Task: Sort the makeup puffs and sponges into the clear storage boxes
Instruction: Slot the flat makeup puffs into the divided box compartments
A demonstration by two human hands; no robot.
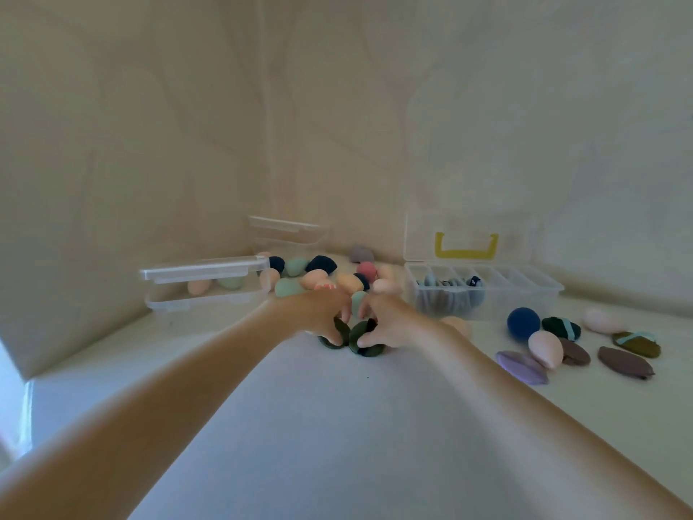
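Both hands meet near the middle of the white bench, each with its fingers curled around a dark green puff. The left hand pinches the left puff, which stands tilted on its edge. The right hand holds the right puff, thumb on its near face, a dark strap showing at its top. The two puffs sit just beside each other; whether they touch is unclear.

Just behind the hands lies the sponge pile: egg-shaped pieces in peach, mint, navy, pink and grey, spreading toward the back corner of the bench. A mint sponge shows between the two hands.

To the left of the pile, near the left wall, stands a clear box with its lid on, a peach sponge and a mint one visible inside. A second clear box stands behind it in the back corner, blurred.

To the right of the hands, a divided box sits open, its lid with a yellow handle leaning upright against the back wall. Its left compartments hold dark and grey-blue puffs packed on edge; the right ones look bare.

Toward the right edge lie loose pieces: a blue ball sponge, a peach sponge, a lilac puff, two brown puffs, a dark green strapped puff, an olive strapped puff and a pale sponge.
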